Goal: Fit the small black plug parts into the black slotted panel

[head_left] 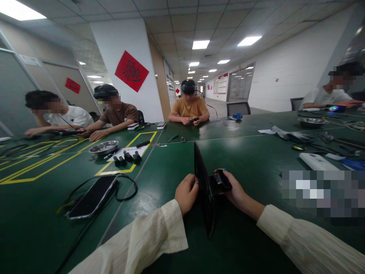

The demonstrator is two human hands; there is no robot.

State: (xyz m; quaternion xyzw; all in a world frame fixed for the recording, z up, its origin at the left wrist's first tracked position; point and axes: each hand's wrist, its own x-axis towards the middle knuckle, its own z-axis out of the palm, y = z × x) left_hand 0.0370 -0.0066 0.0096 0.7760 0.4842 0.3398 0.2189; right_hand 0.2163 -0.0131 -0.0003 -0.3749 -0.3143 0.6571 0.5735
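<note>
A thin black panel (205, 194) stands on edge between my two hands, turned nearly side-on to me. From its right face sticks out a boxy black mount (220, 182), which seems joined to the panel. My right hand (235, 192) is closed around the outer end of this mount, thumb on top. On the other side, my left hand (186, 193) is curled against the panel's left face, its thumb and fingers bent together at the panel. Whether those fingers pinch a small part there is hidden from me.
A smartphone (92, 197) with black cable lies left on the green table (159, 171). Beyond it are several black cylindrical parts (127, 158) and a metal bowl (104, 147). A white device (321, 163) and another bowl (312, 122) stand right. People sit around the far edges.
</note>
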